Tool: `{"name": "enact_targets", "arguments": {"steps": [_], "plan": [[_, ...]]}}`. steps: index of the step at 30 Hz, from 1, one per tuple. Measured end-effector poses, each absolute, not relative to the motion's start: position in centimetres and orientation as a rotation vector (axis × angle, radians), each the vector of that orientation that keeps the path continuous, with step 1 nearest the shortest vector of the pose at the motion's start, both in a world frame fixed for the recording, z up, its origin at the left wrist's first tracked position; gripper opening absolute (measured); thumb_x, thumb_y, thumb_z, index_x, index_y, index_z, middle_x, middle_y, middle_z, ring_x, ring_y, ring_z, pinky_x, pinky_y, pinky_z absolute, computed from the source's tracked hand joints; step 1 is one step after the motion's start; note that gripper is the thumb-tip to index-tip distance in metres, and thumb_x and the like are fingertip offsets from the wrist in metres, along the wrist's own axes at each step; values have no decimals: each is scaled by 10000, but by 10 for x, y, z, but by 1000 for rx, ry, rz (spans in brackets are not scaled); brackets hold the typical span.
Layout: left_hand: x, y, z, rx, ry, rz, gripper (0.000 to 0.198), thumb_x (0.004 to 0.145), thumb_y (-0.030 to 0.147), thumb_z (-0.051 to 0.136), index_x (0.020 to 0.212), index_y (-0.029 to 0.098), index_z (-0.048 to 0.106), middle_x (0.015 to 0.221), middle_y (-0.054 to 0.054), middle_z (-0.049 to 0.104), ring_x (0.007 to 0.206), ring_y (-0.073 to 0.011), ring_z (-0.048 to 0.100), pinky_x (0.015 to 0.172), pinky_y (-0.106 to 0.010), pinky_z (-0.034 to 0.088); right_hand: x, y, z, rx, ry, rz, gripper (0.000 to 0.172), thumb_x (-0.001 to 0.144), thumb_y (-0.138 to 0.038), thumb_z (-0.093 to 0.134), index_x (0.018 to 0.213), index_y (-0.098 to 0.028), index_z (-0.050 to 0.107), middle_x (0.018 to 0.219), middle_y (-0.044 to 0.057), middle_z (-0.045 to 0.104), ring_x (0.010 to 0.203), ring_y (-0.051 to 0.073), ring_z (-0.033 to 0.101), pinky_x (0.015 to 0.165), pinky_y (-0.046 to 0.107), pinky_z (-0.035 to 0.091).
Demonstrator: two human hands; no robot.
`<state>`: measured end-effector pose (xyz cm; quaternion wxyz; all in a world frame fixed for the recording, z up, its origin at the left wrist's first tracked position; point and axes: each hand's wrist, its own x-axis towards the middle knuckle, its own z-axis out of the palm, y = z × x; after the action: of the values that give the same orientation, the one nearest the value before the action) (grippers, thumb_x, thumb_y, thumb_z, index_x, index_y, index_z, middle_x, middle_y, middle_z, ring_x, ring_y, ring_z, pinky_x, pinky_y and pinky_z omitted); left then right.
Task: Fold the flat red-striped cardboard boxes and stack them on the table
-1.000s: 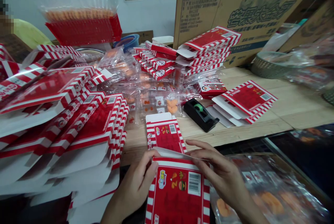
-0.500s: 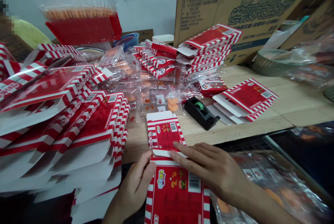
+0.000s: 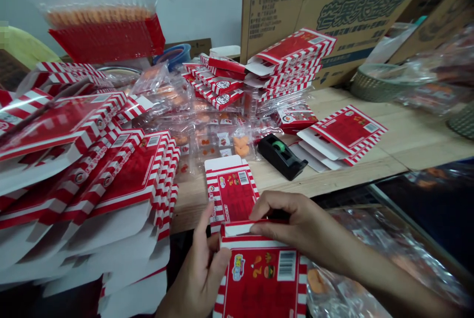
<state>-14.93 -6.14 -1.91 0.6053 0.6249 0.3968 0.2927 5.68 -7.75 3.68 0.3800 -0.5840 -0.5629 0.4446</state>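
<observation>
"What's in your hands?"

"A red-and-white striped carton (image 3: 262,276), low in my head view, just in front of the edge of the wooden table (image 3: 425,145)."

"How's your grip?"

"My right hand (image 3: 299,229) is closed, thumb and fingers pinching the carton's folded top edge. My left hand (image 3: 198,273) is against its left side, fingers raised. I can't tell whether that hand is clamping."

"What's nearest?"

"A second flat carton (image 3: 231,192) lies on the table just beyond my hands, its white flap pointing away from me. To its right sits a black tape dispenser (image 3: 280,156) with green-cored tape."

"And around that?"

"Stacks of flat cartons (image 3: 85,160) rise on my left. Clear bags of orange snacks (image 3: 218,140) lie behind the second carton, and another bag (image 3: 370,263) lies below the table's edge on my right."
</observation>
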Motion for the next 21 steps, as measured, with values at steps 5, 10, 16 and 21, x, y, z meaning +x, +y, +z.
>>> {"name": "enact_targets", "arguments": {"steps": [5, 10, 16, 21], "plan": [[-156, -63, -24, 1664, 1011, 731, 323, 902, 439, 466, 1152, 289, 605, 1179, -3, 661, 1068, -168, 600, 903, -213, 444, 66, -81, 40, -1262, -1516, 1333, 104, 835, -234, 626, 857, -196, 720, 892, 15, 703, 818, 112, 642, 743, 210, 491], [-154, -67, -28, 1655, 1082, 848, 299, 904, 470, 442, 1050, 306, 645, 1053, 21, 702, 954, -146, 628, 831, -197, 453, 76, -95, 34, -1318, -1317, 1567, 180, 871, -299, 580, 993, -217, 683, 949, 13, 719, 851, 121, 666, 722, 211, 521], [-147, -70, -28, 1608, 1179, 958, 288, 895, 486, 453, 991, 306, 656, 996, 38, 708, 926, -122, 624, 827, -170, 436, 79, -108, 25, -1314, -1359, 1345, 220, 782, -300, 689, 993, -242, 705, 1140, 48, 683, 1018, 174, 651, 857, 269, 528], [-145, -68, -36, 1496, 1223, 943, 301, 886, 488, 460, 968, 263, 642, 972, 9, 696, 911, -142, 624, 803, -197, 466, 77, -117, 15, -1330, -1674, 1177, 422, 828, -252, 643, 1233, -340, 563, 1292, 28, 582, 1189, 208, 544, 981, 342, 467]]}}
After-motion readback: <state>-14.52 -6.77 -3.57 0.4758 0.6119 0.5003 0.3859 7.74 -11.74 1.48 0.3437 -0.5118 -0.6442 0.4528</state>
